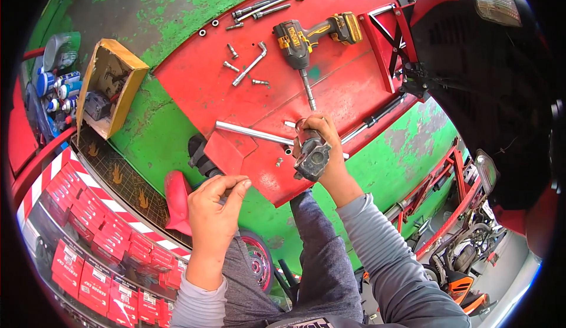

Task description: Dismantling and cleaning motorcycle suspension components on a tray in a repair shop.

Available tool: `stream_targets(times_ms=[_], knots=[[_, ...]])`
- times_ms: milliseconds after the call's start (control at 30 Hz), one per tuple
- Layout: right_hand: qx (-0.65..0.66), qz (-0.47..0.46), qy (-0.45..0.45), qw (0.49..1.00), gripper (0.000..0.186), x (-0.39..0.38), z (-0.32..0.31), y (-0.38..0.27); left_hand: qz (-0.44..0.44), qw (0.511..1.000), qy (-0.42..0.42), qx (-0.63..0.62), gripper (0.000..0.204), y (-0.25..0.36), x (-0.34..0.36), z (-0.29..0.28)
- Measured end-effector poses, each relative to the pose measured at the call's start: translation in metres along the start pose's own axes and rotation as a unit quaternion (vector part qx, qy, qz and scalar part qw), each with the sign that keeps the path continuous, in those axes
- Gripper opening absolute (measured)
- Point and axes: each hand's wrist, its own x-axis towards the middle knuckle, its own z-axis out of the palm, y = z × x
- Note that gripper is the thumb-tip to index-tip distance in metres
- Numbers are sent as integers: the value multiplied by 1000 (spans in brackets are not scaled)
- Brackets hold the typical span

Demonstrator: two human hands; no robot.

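Note:
My right hand (335, 163) is wrapped round a dark, dirty metal part (312, 160) with a tubular body and a rounded, blocky end. It is held over the near corner of the red worktable (265, 183). Lower left, my left hand (213, 207) has its thumb and fingers pinched together; whatever they may hold is too small to make out. Behind the part, a shiny metal tube (253, 132) lies slanted across the table. Small metal pieces (279, 161) sit close by. Beyond, a yellow-and-black cordless impact wrench (295, 40) lies with its long socket pointing toward my right hand.
An L-shaped wrench (250, 65), bolts (232, 51) and long sockets (268, 6) are spread over the table. A dark motorcycle (483, 86) stands at right. Left are a yellow box (132, 71), spray bottles (65, 86) and a glass case with red boxes (94, 284).

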Motion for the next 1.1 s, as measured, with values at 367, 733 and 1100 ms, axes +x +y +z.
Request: stream_targets(times_ms=[367,733,1100], knots=[[5,-33,108,994,39,-16,9,31,-56,997,11,-42,23,-72,49,-3],[8,-23,161,987,39,-26,-3,27,292,920,56,256,15,-102,295,11],[121,-32,167,978,38,-52,-16,42,362,819,163,414,15,-30,460,134]])
